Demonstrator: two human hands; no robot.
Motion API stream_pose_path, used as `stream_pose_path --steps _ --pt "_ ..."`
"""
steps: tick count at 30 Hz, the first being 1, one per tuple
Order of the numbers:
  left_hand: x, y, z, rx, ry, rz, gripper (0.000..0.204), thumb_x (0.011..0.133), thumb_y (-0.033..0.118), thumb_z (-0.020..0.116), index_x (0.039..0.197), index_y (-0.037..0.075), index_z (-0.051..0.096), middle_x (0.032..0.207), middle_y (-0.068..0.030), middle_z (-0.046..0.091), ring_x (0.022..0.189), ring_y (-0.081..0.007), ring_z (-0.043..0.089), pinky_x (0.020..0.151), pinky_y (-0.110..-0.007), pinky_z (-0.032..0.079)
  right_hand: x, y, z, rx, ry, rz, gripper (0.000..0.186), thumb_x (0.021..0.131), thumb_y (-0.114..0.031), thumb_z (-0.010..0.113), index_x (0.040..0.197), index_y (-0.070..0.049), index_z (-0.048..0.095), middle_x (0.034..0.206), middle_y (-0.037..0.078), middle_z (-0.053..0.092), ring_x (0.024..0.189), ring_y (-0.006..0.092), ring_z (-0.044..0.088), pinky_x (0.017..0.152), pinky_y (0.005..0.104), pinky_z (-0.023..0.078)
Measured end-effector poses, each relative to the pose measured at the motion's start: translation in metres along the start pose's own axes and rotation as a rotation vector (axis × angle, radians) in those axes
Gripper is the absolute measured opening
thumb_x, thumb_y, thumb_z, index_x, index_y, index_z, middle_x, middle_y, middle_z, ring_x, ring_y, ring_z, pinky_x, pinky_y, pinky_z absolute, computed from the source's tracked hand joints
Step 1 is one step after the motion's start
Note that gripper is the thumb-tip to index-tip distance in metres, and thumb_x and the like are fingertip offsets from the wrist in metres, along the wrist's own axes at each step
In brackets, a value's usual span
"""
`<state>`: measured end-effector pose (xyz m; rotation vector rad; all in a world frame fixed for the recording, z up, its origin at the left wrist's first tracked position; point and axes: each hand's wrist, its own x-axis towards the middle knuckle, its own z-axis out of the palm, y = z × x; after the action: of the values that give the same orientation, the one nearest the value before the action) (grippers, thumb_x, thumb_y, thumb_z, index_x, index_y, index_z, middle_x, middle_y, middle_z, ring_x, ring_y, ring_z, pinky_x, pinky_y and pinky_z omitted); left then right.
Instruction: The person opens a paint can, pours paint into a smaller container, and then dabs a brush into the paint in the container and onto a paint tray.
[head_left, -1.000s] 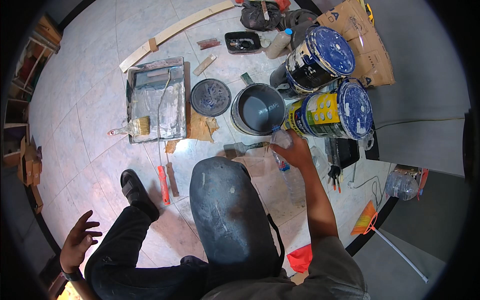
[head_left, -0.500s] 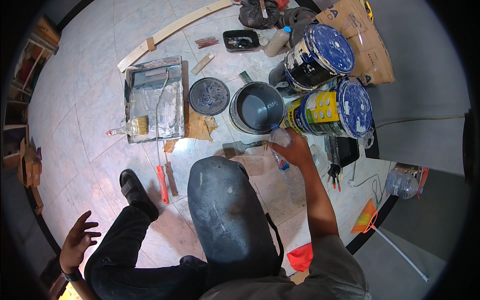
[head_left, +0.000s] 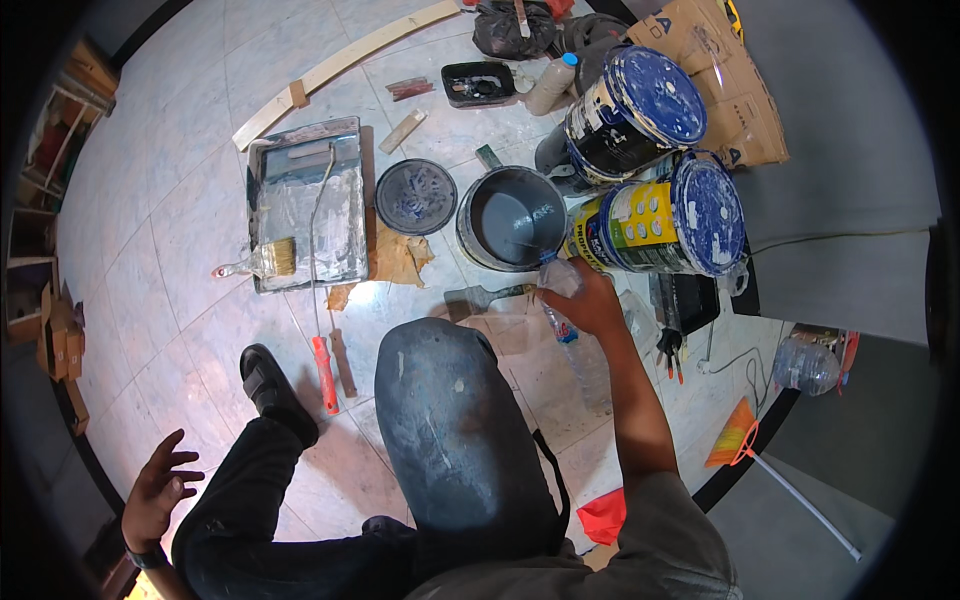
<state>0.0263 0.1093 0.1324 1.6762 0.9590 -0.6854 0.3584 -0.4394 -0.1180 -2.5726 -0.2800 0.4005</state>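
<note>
My right hand (head_left: 590, 303) is wrapped round a clear plastic bottle (head_left: 588, 375), its neck pointing at the near right rim of a round bucket (head_left: 462, 245). Grey liquid paint (head_left: 508, 212) lies in that bucket, and a faint streak shows on it near the bottle's mouth. A flat brush (head_left: 474, 300) with dark grey bristles rests on the floor, its handle end close by my right hand. Off to the left, my left hand (head_left: 158, 492) hangs in the air beside my leg, fingers apart and holding nothing.
Left of the bucket are a dark lid (head_left: 416, 197), a paint tray (head_left: 357, 250) with a roller (head_left: 325, 375) lying across it and a paintbrush (head_left: 272, 258) on its edge. Two big blue-lidded paint pails (head_left: 655, 98) stand at the right. A long wooden strip (head_left: 370, 55) lies farther back.
The view has shifted slightly. A faint streak now shows on the paint by the bottle's mouth. My right hand keeps hold of the bottle, and my left hand stays open.
</note>
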Motion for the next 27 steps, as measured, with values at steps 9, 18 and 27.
stream_pose_path --steps 9,18,27 --pt "0.001 0.001 0.000 0.025 -0.011 0.018 0.099 0.086 0.060 0.075 0.160 0.010 0.033 0.136 -0.0201 0.060 0.111 -0.0296 0.068 0.090 -0.040 0.055 -0.020 -0.005 -0.008 0.203 0.357 -0.113 0.079 0.069 -0.034 0.092 0.131 0.000 0.058 0.109 0.024 0.073 0.096 0.0391 0.074 0.085 0.0446 0.058" --pt "0.007 0.014 0.006 0.172 -0.028 0.050 0.094 0.091 0.069 0.063 0.161 0.014 0.032 0.136 -0.0194 0.059 0.109 -0.0287 0.068 0.088 -0.041 0.056 -0.129 0.041 -0.042 0.652 0.797 -0.178 0.089 0.071 -0.022 0.091 0.142 0.003 0.044 0.125 0.014 0.060 0.114 0.0248 0.063 0.099 0.0378 0.052" --pt "0.010 0.052 0.016 0.173 -0.087 0.041 0.063 0.107 0.043 0.052 0.159 0.011 0.037 0.148 -0.0196 0.053 0.128 -0.0314 0.060 0.106 -0.045 0.050 -0.254 0.107 -0.055 0.547 1.210 0.472 0.064 0.078 -0.009 0.087 0.130 -0.003 0.049 0.114 0.010 0.064 0.101 0.0193 0.064 0.091 0.0328 0.052"
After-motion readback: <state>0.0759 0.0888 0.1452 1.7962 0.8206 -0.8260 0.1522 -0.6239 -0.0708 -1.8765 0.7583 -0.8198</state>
